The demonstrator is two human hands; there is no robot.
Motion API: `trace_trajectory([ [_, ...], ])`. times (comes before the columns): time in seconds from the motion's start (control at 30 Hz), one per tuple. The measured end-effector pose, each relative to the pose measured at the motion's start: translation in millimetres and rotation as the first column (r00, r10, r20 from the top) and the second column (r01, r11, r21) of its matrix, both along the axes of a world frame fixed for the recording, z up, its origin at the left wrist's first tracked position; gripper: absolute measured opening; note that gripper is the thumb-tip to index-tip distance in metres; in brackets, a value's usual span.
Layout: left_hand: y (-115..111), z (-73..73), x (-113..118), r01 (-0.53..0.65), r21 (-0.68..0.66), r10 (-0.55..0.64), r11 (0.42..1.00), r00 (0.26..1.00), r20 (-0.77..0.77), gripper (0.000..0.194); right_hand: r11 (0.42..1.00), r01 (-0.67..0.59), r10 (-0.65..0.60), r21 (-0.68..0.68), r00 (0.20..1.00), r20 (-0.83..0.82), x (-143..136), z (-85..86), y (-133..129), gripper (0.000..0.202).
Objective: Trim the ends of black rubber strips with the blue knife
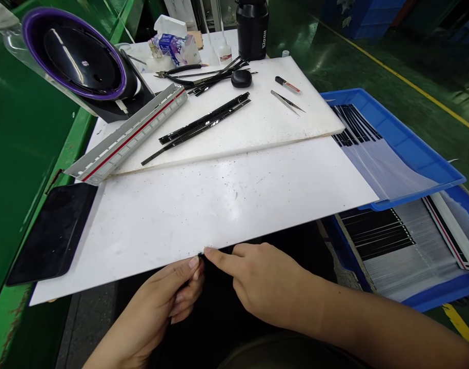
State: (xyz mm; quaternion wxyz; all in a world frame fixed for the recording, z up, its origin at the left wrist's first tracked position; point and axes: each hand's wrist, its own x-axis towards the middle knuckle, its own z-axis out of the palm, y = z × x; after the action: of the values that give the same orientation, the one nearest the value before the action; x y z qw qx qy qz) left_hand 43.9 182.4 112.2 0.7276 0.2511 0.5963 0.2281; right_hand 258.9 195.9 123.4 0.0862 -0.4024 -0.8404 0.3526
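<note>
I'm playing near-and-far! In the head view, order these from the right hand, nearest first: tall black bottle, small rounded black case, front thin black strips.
1. Front strips: ahead, slightly left.
2. Rounded case: beyond the strips.
3. Bottle: at the back.

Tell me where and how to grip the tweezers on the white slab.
I'd pinch the tweezers across the middle of both arms, coming with the right hand from above and the near side. They lie flat, arms spreading toward the right, and a black-and-red stick lies just beyond them, so the near side seems freer.
</note>
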Motion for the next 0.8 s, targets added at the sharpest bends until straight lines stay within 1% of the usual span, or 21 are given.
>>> trace_trajectory([
  [0.13,-1.4,-0.2,-2.1,-0.003,-0.005,0.003,1.000,1.000,-0.006,0.043,1.000,-0.022,0.022,0.019,0.999,0.024,-1.2,1.5,0.4,0.063],
  [0.27,-1.5,-1.8,-2.7,-0.008,-0.004,0.008,1.000,1.000,0.004,0.042,0.994,-0.029,0.018,0.108,0.995,0.103,-4.3,0.1,-4.0,0.066],
  [0.33,-1.4,-2.5,-2.5,-0.001,-0.002,0.001,1.000,1.000,0.017,0.041,0.992,-0.025,0.009,0.127,0.992,0.127,-4.5,-1.4,-5.3,0.067],
  [0.4,-1.5,-3.0,-2.7,0.007,0.000,-0.007,1.000,1.000,0.022,0.041,0.996,-0.011,0.003,0.089,0.996,0.092,-3.2,-2.5,-4.5,0.065],
  [0.57,-1.4,-4.0,-3.8,0.001,0.004,-0.001,1.000,1.000,0.025,0.039,0.998,0.016,-0.020,-0.062,0.997,-0.076,1.5,-1.4,0.9,0.061],
  [0.67,-1.1,-4.2,-2.9,0.002,0.010,-0.002,1.000,0.999,0.040,0.038,0.996,0.021,-0.030,-0.092,0.995,-0.093,2.8,0.8,1.6,0.061],
  [0.8,-0.8,-3.4,-2.0,0.003,0.010,-0.004,1.000,1.000,0.031,0.039,0.997,0.015,-0.021,-0.081,0.997,-0.080,3.1,1.7,1.0,0.062],
])
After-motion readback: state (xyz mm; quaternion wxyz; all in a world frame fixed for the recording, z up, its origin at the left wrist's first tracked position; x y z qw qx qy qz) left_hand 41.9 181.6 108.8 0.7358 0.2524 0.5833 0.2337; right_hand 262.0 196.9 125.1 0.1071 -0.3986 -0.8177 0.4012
